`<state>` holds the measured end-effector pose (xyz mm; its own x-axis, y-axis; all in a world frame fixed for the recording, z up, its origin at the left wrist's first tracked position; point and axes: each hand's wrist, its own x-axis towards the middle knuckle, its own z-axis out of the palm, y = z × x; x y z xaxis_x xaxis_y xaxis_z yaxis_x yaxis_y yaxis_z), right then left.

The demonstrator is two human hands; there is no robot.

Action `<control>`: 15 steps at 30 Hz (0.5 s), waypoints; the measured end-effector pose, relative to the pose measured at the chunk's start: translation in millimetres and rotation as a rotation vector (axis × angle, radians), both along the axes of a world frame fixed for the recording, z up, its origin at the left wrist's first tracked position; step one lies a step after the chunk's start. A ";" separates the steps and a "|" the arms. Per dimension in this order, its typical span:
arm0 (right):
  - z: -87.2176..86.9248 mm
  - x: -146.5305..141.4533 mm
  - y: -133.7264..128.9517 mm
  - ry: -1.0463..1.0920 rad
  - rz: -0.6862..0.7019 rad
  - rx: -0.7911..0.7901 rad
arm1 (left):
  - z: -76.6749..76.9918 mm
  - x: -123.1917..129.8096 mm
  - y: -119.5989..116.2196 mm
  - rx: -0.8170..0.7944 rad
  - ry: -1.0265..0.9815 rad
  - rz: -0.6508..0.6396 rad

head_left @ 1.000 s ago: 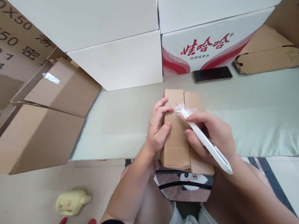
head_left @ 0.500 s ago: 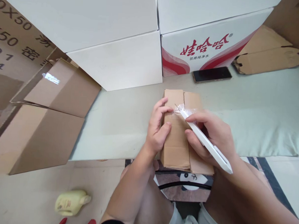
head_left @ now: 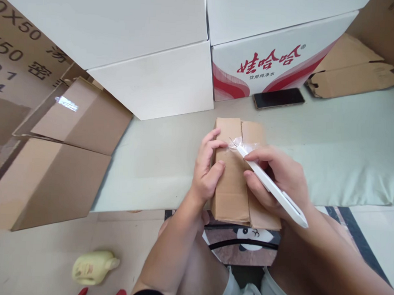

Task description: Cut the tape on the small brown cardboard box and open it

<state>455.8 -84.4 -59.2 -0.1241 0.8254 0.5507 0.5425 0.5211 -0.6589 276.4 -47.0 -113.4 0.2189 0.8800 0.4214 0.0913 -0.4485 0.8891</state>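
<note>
A small brown cardboard box (head_left: 231, 179) lies near the front edge of the cloth-covered table, with a seam running along its top. My left hand (head_left: 209, 169) grips its left side, thumb on the top and fingers bent over the edge. In my right hand (head_left: 277, 177) is a slim white utility knife (head_left: 270, 183), held like a pen and slanting across the box. Its thin tip sits at a crumpled piece of clear tape (head_left: 238, 144) over the seam. My right hand hides part of the box's right side.
White cartons (head_left: 173, 81) and a red-lettered carton (head_left: 272, 64) stand behind. A phone (head_left: 279, 98) lies before them, folded cardboard (head_left: 353, 78) to its right. Large brown boxes (head_left: 65, 168) stand at left. A yellow bottle (head_left: 94, 267) is on the floor.
The knife's rear end has shifted very slightly. Both hands and the box stay in practically the same place.
</note>
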 end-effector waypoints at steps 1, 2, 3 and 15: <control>0.0 0.0 -0.1 -0.003 0.002 -0.002 | 0.2 0.1 0.0 -0.002 0.004 0.002; 0.1 -0.1 -0.2 -0.006 0.000 -0.005 | 0.4 0.1 -0.1 -0.003 0.009 0.005; 0.3 -0.1 -0.3 -0.006 -0.004 -0.006 | 0.6 0.1 -0.2 -0.002 0.015 0.009; 3.2 0.8 -0.3 -0.015 -0.006 -0.019 | 0.0 0.1 -0.1 0.000 0.006 0.021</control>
<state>456.6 -84.7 -56.1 -0.1279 0.8363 0.5332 0.5556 0.5058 -0.6600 276.6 -47.1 -113.4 0.2030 0.8847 0.4197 0.1062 -0.4460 0.8887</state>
